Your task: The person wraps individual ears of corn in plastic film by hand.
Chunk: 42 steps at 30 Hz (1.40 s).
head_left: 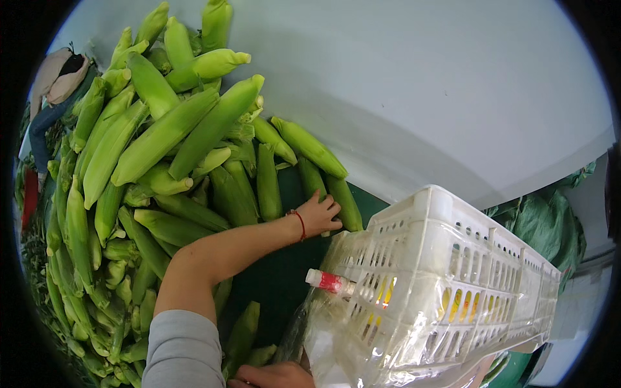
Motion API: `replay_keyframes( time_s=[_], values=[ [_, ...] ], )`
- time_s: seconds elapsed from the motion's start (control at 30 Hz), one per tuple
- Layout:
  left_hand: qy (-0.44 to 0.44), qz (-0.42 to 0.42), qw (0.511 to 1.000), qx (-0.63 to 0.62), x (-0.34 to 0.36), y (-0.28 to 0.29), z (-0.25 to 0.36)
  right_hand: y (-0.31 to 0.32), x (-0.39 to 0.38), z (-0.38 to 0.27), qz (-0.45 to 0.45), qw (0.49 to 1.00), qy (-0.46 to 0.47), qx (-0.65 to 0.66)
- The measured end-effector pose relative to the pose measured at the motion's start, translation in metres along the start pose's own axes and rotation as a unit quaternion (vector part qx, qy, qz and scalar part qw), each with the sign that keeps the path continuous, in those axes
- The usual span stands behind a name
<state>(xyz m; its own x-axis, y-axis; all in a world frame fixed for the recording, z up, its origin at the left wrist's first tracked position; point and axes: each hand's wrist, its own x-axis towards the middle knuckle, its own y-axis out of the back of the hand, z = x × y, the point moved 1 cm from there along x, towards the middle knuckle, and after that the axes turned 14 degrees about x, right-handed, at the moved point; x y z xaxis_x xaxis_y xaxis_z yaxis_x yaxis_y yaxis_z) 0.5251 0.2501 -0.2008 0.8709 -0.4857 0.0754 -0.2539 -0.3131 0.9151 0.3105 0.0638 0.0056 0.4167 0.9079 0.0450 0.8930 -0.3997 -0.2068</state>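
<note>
A large heap of green corn ears in their husks fills the left side. My left hand, with a red string at the wrist, reaches across to the heap's right edge. Its bent fingers wrap over an ear of corn; another ear lies right beside the fingertips. At the bottom edge my right hand is partly cut off. Its visible fingers look bent, next to an ear of corn, and what they hold, if anything, is hidden.
To the right stands a white slotted plastic crate, wrapped in clear film, with yellow shapes showing through. A red-and-white tube sticks out at its side. Behind are a pale grey panel and green sacking. Another person bends at far left.
</note>
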Motion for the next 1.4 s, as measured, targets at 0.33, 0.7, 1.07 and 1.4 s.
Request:
replay_keyframes(
  time_s=[0.33, 0.7, 1.07, 1.4],
  values=[
    [0.145, 0.042, 0.965, -0.216, 0.037, -0.02, 0.009, 0.006, 0.001, -0.012, -0.042, 0.999, -0.018, -0.016],
    [0.319, -0.113, 0.927, -0.16, -0.022, 0.021, 0.009, 0.024, 0.013, -0.037, -0.103, 0.994, -0.03, 0.006],
    [0.47, -0.262, 0.804, -0.253, -0.011, 0.032, 0.006, 0.015, 0.014, -0.05, -0.074, 0.995, -0.036, -0.061],
    [0.418, -0.332, 0.761, -0.369, -0.028, 0.075, 0.037, 0.015, 0.009, -0.053, -0.086, 0.99, -0.064, -0.094]
  ],
)
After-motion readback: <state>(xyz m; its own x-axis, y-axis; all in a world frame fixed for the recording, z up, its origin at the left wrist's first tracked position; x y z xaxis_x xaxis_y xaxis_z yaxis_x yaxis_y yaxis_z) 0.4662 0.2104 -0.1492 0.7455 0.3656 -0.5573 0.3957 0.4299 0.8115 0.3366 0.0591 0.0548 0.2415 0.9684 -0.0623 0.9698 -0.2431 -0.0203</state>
